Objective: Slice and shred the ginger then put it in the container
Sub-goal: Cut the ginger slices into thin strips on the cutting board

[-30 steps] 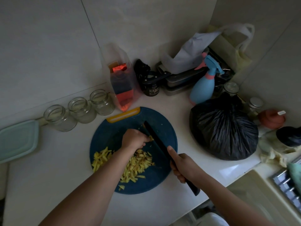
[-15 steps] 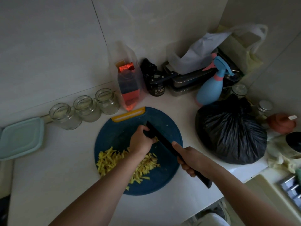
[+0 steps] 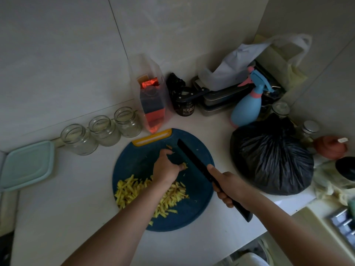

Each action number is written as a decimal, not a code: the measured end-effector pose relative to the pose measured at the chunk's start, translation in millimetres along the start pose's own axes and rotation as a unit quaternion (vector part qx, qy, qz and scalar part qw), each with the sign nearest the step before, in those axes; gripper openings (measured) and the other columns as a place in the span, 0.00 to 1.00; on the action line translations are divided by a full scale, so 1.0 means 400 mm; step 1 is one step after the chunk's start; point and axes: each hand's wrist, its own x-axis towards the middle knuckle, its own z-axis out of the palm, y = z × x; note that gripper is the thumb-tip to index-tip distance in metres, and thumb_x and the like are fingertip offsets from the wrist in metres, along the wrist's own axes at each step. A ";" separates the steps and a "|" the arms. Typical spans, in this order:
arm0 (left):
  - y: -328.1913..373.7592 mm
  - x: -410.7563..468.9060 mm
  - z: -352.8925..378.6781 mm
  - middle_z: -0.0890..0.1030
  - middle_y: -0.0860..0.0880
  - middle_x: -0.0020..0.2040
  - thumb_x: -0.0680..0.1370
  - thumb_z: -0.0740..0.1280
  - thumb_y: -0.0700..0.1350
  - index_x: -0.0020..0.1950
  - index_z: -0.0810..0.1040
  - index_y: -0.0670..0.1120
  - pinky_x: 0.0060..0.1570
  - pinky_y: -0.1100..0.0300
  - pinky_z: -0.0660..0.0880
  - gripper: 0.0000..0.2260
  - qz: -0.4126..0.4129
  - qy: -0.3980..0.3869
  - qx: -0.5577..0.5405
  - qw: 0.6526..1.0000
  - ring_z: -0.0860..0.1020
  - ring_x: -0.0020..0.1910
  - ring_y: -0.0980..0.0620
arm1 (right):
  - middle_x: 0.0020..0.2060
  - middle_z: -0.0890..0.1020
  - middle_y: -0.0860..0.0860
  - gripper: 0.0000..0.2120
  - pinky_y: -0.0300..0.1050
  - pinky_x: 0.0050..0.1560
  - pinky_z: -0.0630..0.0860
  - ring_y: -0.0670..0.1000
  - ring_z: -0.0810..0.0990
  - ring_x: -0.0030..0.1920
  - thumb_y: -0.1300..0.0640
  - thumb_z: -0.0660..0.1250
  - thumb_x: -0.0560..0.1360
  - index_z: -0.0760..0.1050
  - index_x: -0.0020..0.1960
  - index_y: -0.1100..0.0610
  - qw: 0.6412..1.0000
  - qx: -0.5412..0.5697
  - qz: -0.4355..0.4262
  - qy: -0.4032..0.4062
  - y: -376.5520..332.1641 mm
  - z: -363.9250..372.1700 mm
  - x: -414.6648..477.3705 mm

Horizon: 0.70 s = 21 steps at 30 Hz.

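I see right hand (image 3: 228, 187) wrapped tight round knife (image 3: 192, 160) handle, blade over cutting board (image 3: 194, 208) right half. Left hand (image 3: 167, 167) curled at board centre beside ginger bits (image 3: 184, 166); can't tell if gripping. Ginger shreds (image 3: 132, 191) piled board near-left.

Pale large-format wall tiles (image 3: 57, 54), thin grout lines, meeting a second tiled wall (image 3: 317, 25) in the right-hand corner. Smooth white countertop (image 3: 57, 217) along both walls. Lower right: cream recessed edge, possibly a sink (image 3: 315, 225), cut off by frame. Light dim, cool, soft.
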 end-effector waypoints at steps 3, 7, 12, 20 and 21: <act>0.003 0.001 -0.003 0.81 0.41 0.51 0.70 0.76 0.46 0.52 0.72 0.47 0.45 0.56 0.76 0.17 -0.014 -0.011 0.013 1.000 0.80 0.50 0.43 | 0.23 0.68 0.51 0.31 0.39 0.24 0.65 0.49 0.63 0.21 0.30 0.52 0.76 0.65 0.32 0.56 1.000 0.014 -0.003 0.008 0.013 0.023 -0.007; 0.014 -0.003 -0.016 0.81 0.47 0.36 0.71 0.76 0.45 0.43 0.79 0.45 0.42 0.59 0.75 0.07 -0.015 -0.036 0.016 0.999 0.81 0.42 0.47 | 0.23 0.68 0.51 0.30 0.39 0.25 0.65 0.49 0.64 0.21 0.30 0.52 0.76 0.65 0.32 0.56 1.000 0.026 -0.003 0.006 0.028 0.053 -0.015; 0.014 -0.004 -0.017 0.78 0.49 0.30 0.70 0.76 0.44 0.35 0.77 0.47 0.41 0.58 0.75 0.09 -0.017 -0.039 0.026 0.999 0.78 0.35 0.51 | 0.22 0.68 0.50 0.31 0.38 0.24 0.64 0.49 0.64 0.21 0.30 0.52 0.76 0.66 0.32 0.56 0.999 0.049 0.004 0.007 0.044 0.076 -0.024; 0.014 -0.004 -0.010 0.79 0.48 0.34 0.71 0.75 0.42 0.34 0.75 0.47 0.39 0.60 0.73 0.10 -0.008 -0.028 0.046 0.999 0.78 0.38 0.49 | 0.25 0.71 0.51 0.32 0.40 0.26 0.67 0.47 0.68 0.21 0.29 0.54 0.72 0.70 0.34 0.58 0.998 0.021 -0.014 0.064 0.073 0.111 -0.026; 0.013 -0.005 -0.008 0.79 0.48 0.35 0.71 0.74 0.42 0.35 0.76 0.46 0.38 0.61 0.72 0.09 -0.006 -0.025 0.048 0.999 0.78 0.38 0.49 | 0.26 0.72 0.51 0.33 0.41 0.29 0.68 0.47 0.69 0.23 0.27 0.52 0.70 0.70 0.34 0.58 0.997 0.007 -0.021 0.071 0.078 0.116 -0.026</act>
